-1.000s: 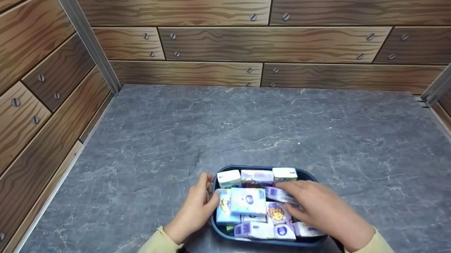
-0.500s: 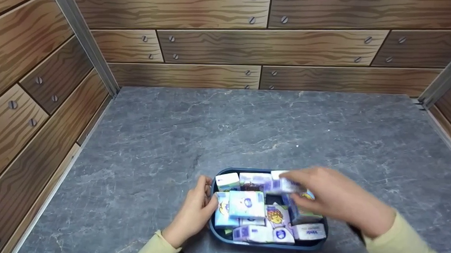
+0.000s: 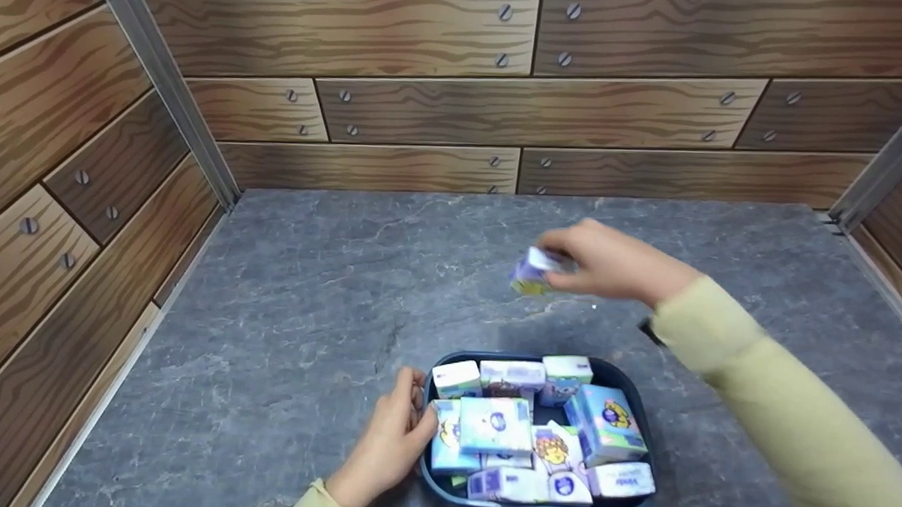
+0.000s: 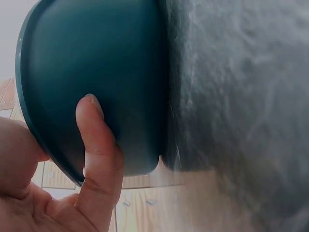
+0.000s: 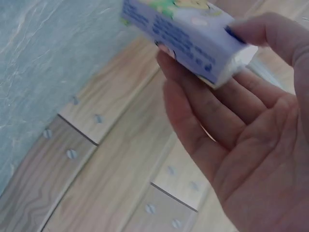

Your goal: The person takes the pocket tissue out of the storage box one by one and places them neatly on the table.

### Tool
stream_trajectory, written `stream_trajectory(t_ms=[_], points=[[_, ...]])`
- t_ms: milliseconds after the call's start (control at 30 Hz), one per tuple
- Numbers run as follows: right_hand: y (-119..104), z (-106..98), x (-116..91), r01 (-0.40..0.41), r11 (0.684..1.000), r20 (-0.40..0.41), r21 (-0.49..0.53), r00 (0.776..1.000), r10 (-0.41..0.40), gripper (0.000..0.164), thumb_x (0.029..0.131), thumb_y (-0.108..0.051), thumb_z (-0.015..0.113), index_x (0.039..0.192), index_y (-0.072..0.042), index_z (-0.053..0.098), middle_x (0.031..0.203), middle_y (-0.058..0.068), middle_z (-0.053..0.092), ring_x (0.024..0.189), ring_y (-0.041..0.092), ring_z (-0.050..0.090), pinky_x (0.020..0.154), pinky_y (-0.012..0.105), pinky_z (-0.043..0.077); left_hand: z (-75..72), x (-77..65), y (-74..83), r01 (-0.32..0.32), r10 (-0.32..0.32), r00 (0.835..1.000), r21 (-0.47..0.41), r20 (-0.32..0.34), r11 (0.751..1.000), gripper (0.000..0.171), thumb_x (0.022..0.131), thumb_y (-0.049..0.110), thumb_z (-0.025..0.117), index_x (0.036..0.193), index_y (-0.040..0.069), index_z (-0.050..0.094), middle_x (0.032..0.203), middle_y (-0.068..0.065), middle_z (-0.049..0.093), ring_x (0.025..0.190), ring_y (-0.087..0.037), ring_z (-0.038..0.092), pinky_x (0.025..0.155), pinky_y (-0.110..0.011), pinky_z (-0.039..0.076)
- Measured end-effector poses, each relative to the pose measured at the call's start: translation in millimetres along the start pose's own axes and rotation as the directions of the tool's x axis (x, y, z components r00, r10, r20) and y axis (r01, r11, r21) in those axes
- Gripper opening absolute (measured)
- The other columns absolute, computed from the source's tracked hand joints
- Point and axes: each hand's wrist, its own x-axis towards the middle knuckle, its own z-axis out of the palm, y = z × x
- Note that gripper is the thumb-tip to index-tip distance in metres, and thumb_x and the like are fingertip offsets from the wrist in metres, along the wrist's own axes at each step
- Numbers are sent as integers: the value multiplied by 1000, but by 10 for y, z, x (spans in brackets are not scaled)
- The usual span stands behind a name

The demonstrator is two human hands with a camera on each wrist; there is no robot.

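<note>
My right hand (image 3: 608,263) holds a small purple and white tissue pack (image 3: 530,275) above the middle of the table. Close up in the right wrist view, thumb and fingers pinch this pack (image 5: 186,43), which has blue print and a cartoon pattern. At the left end of a dark blue plastic basin (image 3: 644,418), my left hand (image 3: 392,439) grips the rim. The left wrist view shows its thumb over the rim and a finger along the outer wall (image 4: 96,63). Several tissue packs fill the basin, including a light blue one (image 3: 496,426) lying on top and a tilted blue one (image 3: 606,424).
The basin stands near the front edge of a grey marbled table (image 3: 330,279). Wood-patterned panels (image 3: 426,110) close off the back and sides, with a grey metal post (image 3: 164,86) in the back left corner.
My right hand has lifted a tissue pack out of the basin and carried it up and away toward the back of the table. The left hand keeps its hold on the basin.
</note>
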Motion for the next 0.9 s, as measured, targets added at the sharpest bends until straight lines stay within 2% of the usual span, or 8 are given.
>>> stream_trajectory(t_ms=[67,200,400,500,600,767,900], points=[[58,40,195,-2,999,5,-37,1000,2,23,86,-12,66,107,-2,65,93,5,68,74,13,62,68,31,54,21,-14,-10,-5,5,1000,-7,-2,1000,19,92,5,50,109,6,42,65,2,46,44,-7,39,41,-20,34],[184,175,535,15,990,14,-140,1000,-13,20,84,-14,69,101,-3,66,87,4,67,69,15,61,66,35,54,51,-33,-16,7,-6,1000,-32,17,999,18,93,6,49,110,6,42,65,2,45,42,-6,37,40,-20,33],[451,442,839,29,949,-27,-315,999,-39,15,78,-15,72,90,-7,66,75,2,64,62,20,59,61,42,52,54,-52,-17,29,-27,999,-60,36,998,18,94,7,48,111,6,41,64,2,43,42,-6,34,41,-20,30],[546,601,890,55,931,-9,-362,998,-62,15,74,-13,73,87,-7,67,73,3,64,61,23,59,60,43,52,52,-64,-20,28,-26,999,-58,33,998,17,94,7,48,110,6,41,64,2,43,41,-6,34,41,-20,31],[587,741,884,81,925,48,-370,997,-69,20,75,-14,76,93,-6,69,78,5,67,66,23,62,63,41,53,53,-64,-20,19,-18,999,-48,29,999,17,94,7,49,110,7,41,64,2,43,42,-6,35,41,-20,31],[585,804,823,81,948,147,-306,988,-37,21,75,-16,80,93,-7,72,83,3,68,69,17,61,66,37,53,20,-26,2,16,-15,1000,-39,26,999,17,95,8,49,111,7,41,64,2,44,42,-6,37,41,-20,32],[577,827,790,43,962,169,-271,986,3,17,78,-15,79,92,-8,73,87,3,69,69,14,60,66,34,53,-8,-8,10,8,-8,1000,-31,17,999,17,95,9,50,110,7,42,64,2,44,43,-7,37,42,-20,32]])
